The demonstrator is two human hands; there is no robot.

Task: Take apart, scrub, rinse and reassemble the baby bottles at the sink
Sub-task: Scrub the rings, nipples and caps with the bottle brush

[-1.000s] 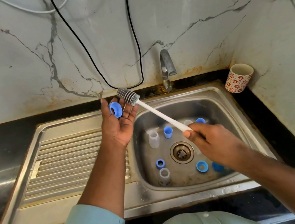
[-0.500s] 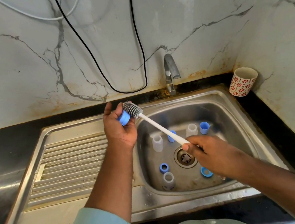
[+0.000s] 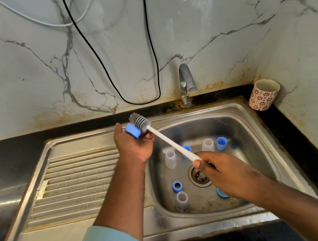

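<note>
Scrubbing is the step in hand. The small blue plastic screw ring (image 3: 133,131) sits pinched in the fingers of the left hand (image 3: 135,144), raised above the back left corner of the steel sink basin (image 3: 257,127), just over the seam where the basin meets the ribbed steel draining board (image 3: 76,181). It is held up and clear, I judge, so that the brush can reach it and any drips fall into the basin. The ring is tilted, one flat side turned toward the brush; whether its opening faces the bristles I cannot tell.

The grey bristled head (image 3: 139,122) of the long white-handled bottle brush (image 3: 169,141) touches the ring's right side. The brush's long axis runs on a slant, head up and toward the back left, handle down and toward the front right, where the right hand (image 3: 220,171) clasps its lower end with thumb laid along the shaft. That low grip probably serves to work the far head with small wrist turns.

On the basin floor the other pieces stand apart around the round steel drain (image 3: 199,176): three clear plastic bottle bodies upright, one left of the drain (image 3: 170,159), one toward the back right (image 3: 207,145), one near the front edge (image 3: 182,198); a blue cap (image 3: 221,143) beside the back one; another blue ring (image 3: 177,186) left of the drain. They look still to be scrubbed or rinsed, and nothing is reassembled.

A curved steel tap (image 3: 186,83) rises at the back edge of the sink, with no water visibly running. A cream cup with red flower prints (image 3: 263,94) stands at the back right corner of the black counter (image 3: 6,162).
</note>
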